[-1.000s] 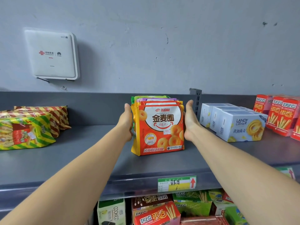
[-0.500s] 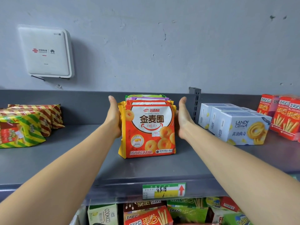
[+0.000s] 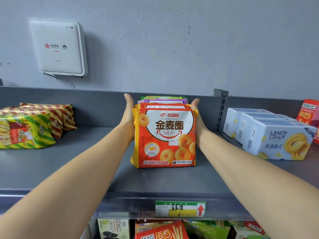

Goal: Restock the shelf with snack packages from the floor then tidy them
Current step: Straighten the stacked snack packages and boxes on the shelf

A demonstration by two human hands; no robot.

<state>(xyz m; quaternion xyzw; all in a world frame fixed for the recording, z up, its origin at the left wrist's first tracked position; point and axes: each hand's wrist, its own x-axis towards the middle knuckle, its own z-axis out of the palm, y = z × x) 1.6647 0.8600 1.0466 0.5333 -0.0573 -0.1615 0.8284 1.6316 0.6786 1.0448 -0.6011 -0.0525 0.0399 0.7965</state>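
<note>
A row of upright snack packages (image 3: 165, 137) stands in the middle of the grey top shelf (image 3: 86, 169). The front one is orange with ring biscuits; purple and green ones show behind it. My left hand (image 3: 128, 116) lies flat against the row's left side with straight fingers. My right hand (image 3: 197, 121) presses flat on the right side, its fingers partly hidden behind the packages. The row sits squeezed between both palms.
Yellow and green striped packs (image 3: 29, 128) lie at the shelf's left. White biscuit boxes (image 3: 269, 133) and red boxes (image 3: 309, 111) stand at the right. A shelf upright (image 3: 221, 107) rises behind the row. A white router (image 3: 58, 47) hangs on the wall. Lower shelf goods (image 3: 160, 230) show below.
Both hands have stayed pressed on the sides of the row. The packages look more squared up, and the view has shifted slightly.
</note>
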